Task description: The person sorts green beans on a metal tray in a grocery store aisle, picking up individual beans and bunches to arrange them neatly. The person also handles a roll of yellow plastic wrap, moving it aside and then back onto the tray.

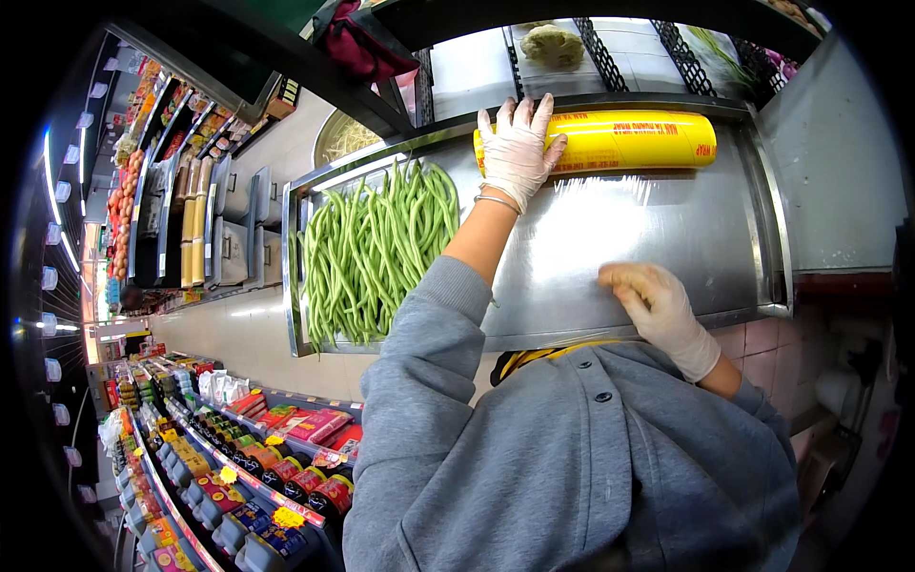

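Observation:
A yellow roll of plastic wrap bearing red print lies along the far side of a stainless-steel tray. My left hand, in a thin translucent glove, holds the roll's left end from above, its fingers reaching over the far side. My right hand, gloved too, hovers above the tray's near part with bent fingers, slightly blurred. Whether clear film is between its fingertips cannot be told. A broad pile of green beans covers the tray's left part, partly hidden by my left sleeve.
Beyond the tray is a rack with black mesh dividers and a cauliflower. A dark post rises at the far left, near a round pan. Stocked shop shelves stand to the left; a pale panel borders the right.

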The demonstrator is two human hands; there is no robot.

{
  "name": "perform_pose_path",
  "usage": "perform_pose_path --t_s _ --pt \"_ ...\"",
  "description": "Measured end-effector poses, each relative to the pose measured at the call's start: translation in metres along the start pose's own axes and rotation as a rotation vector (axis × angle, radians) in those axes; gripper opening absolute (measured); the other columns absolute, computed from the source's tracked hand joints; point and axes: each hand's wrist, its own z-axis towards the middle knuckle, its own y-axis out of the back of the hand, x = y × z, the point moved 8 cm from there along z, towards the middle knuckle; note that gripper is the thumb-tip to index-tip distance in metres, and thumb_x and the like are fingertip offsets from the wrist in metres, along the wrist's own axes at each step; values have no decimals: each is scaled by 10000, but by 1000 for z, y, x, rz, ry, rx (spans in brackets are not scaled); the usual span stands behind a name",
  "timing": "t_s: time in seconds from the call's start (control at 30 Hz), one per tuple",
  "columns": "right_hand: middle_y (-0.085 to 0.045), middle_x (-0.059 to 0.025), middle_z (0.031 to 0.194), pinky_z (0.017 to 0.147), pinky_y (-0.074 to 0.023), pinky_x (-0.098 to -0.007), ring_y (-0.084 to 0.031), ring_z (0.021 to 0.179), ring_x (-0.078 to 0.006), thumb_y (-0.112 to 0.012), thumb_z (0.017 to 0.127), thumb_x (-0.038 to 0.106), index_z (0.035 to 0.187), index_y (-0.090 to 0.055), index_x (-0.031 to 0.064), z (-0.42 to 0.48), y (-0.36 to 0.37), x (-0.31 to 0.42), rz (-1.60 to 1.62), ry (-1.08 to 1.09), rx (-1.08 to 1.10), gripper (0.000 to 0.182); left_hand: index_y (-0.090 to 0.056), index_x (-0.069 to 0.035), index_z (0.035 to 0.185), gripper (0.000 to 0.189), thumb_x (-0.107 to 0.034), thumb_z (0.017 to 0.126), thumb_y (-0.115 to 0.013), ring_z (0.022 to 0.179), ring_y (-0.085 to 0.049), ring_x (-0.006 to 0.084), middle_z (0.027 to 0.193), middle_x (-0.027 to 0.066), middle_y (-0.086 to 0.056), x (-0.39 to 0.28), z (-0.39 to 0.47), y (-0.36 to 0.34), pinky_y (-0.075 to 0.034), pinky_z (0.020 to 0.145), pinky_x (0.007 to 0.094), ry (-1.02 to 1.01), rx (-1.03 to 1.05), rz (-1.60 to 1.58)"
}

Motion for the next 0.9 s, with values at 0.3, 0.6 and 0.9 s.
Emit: perform_pose_path --t_s 0.3,0.6,0.9 --pt "-667 -62 848 703 -497 -336 -623 754 -213 -586 836 68 834 -611 48 -18 -20 2 104 33 89 33 -410 -99 1340 555 -304 853 -579 1230 -399 340 1291 134 -470 15 -28 44 -279 1039 475 49 -125 -136" --pt "-614 -78 721 657 -477 -335 -597 688 -234 -619 824 155 792 -610 52 -14 -57 3 41 110 233 108 -466 -33 1225 293 -182 973 -471 909 -518 114 996 49 -571 149 -188 161 -429 851 265 635 -393 -739" --pt "-581 -98 683 640 -475 -368 -592 692 -250 -623 800 340 697 -627 52 51 -142 53 -360 93 373 305 -587 -30 883 369 -375 816 -701 542 -421 83 615 -20 -471 197 -232 110 -384 510 231 819 -2 -626"
